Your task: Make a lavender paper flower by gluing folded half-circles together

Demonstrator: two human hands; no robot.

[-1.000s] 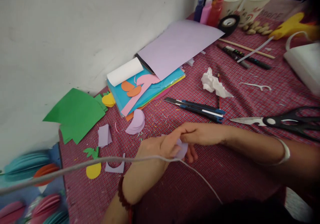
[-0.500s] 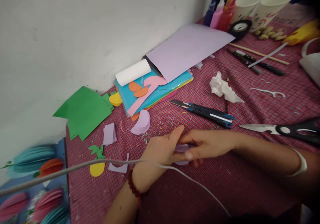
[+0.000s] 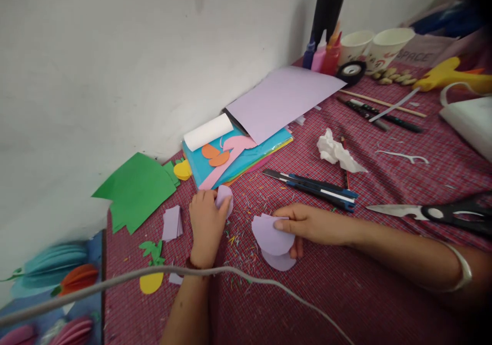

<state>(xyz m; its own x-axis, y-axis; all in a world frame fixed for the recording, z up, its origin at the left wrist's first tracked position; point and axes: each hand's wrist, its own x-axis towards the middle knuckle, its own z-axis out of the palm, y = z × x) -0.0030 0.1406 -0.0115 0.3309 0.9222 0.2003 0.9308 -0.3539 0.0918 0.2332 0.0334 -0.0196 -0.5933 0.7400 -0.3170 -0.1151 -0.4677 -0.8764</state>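
Note:
My right hand point(image 3: 307, 224) pinches a stack of lilac folded paper half-circles point(image 3: 271, 235) and holds it just above the red checked tablecloth point(image 3: 346, 283). Thumb and fingers are closed on the upper right edge of the stack. My left hand point(image 3: 206, 223) has reached out to the left and its fingers curl round a pile of lilac paper cut-outs point(image 3: 225, 200) that lies below the coloured paper stack. A dark bead bracelet sits on the left wrist.
A stack of coloured paper point(image 3: 238, 150) under a lilac sheet point(image 3: 282, 99) leans at the wall. Green paper point(image 3: 134, 191), a utility knife point(image 3: 311, 185), scissors point(image 3: 434, 212), crumpled tissue point(image 3: 336, 153), glue bottles point(image 3: 321, 55), paper cups point(image 3: 372, 47) and pens point(image 3: 378, 114) lie around. A grey cable point(image 3: 115, 281) crosses the front.
The hands have come apart. My left hand moved left and up to the lilac cut-out pile, while my right hand kept the folded lilac pieces and now shows them fanned out.

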